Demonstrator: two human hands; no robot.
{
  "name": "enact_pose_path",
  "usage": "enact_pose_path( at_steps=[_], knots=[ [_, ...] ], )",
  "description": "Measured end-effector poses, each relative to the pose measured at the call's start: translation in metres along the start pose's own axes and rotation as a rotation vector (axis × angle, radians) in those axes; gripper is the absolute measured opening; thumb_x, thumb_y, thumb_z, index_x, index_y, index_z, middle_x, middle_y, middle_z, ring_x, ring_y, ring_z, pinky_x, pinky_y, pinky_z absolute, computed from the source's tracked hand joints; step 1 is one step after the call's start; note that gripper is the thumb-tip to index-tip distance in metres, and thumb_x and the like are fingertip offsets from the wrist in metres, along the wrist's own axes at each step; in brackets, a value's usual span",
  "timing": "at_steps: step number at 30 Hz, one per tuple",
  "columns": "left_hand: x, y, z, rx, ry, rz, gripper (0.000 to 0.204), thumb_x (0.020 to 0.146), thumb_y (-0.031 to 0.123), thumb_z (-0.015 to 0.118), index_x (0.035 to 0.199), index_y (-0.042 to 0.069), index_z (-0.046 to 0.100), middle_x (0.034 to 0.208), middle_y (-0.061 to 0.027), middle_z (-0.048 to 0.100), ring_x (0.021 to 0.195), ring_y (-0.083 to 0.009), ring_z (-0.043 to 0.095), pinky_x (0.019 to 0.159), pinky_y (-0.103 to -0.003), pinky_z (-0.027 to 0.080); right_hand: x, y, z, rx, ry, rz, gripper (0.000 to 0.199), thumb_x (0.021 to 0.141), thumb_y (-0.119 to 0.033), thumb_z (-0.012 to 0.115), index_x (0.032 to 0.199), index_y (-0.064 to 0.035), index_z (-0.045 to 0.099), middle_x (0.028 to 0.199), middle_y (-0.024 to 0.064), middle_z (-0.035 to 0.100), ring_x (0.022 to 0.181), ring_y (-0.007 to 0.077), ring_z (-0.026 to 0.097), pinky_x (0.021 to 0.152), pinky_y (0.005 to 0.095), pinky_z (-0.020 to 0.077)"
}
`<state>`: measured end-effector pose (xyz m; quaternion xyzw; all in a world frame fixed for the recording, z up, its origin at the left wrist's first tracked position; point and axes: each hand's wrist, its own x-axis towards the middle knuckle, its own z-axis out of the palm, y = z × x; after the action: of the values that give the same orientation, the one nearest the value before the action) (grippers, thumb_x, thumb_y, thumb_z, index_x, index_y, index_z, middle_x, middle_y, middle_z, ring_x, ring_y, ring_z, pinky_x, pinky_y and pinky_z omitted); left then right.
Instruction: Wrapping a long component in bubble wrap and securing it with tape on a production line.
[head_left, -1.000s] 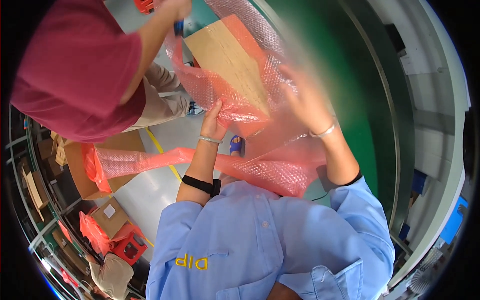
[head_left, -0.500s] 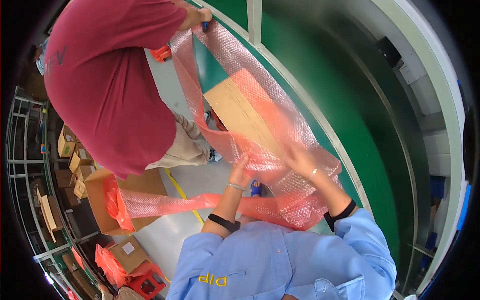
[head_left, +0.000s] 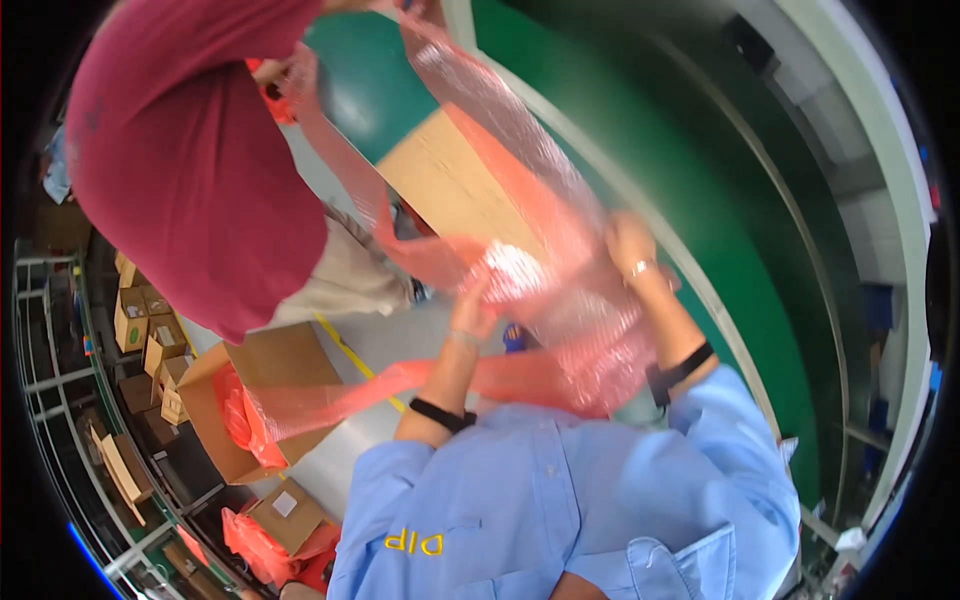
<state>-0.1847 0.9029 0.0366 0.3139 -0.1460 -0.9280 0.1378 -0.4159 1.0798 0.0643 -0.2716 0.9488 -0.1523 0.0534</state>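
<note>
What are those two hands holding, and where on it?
Both the left hand and right hand hold a pink bubble wrap sheet at its bunched lower end.

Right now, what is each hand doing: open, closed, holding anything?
Left hand: fingers pressed on the pink translucent bubble-wrap sheet; grip cannot be told.
Right hand: on the same sheet, blurred; grip cannot be told.
</note>
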Motion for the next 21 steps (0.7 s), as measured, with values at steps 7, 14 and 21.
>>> enact_pose_path(
  at_steps=[7, 14, 21],
  knots=[
    [0.005, 0.020, 0.022, 0.024, -0.018, 0.070, 0.024, 0.087, 0.015, 0.052, 0.108, 0.004, 0.053, 0.103, -0.0094, 0.060, 0.095, -0.0228, 0.058, 0.082, -0.038, 0.049, -0.034, -0.094, -0.032, 0.335, -0.082, -0.257, 0.066, 0.073, -0.037, 0.063, 0.125, -0.0028, 0.041, 0.122, 0.0196, 0.044, 0.115, 0.0337, 0.041, 0.094, 0.0426, 0.0339],
    [0.005, 0.026, 0.011, 0.218, 0.077, 0.093, 0.024, 0.087, 0.015, 0.052, 0.108, 0.003, 0.053, 0.105, -0.0101, 0.059, 0.095, -0.0234, 0.058, 0.083, -0.038, 0.049, -0.110, -0.035, -0.006, 0.112, -0.172, -0.155, 0.077, 0.073, -0.044, 0.062, 0.132, -0.0051, 0.031, 0.131, 0.0178, 0.036, 0.122, 0.0338, 0.032, 0.097, 0.0495, 0.0275],
    [-0.027, -0.003, 0.000, 0.127, 0.110, 0.126, 0.027, 0.087, 0.018, 0.054, 0.111, 0.007, 0.053, 0.109, -0.0064, 0.058, 0.099, -0.0210, 0.056, 0.083, -0.039, 0.049, -0.074, -0.003, -0.018, 0.224, 0.010, -0.010, 0.073, 0.073, -0.042, 0.062, 0.129, -0.0055, 0.033, 0.127, 0.0163, 0.040, 0.117, 0.0325, 0.037, 0.092, 0.0491, 0.0333]
  ],
)
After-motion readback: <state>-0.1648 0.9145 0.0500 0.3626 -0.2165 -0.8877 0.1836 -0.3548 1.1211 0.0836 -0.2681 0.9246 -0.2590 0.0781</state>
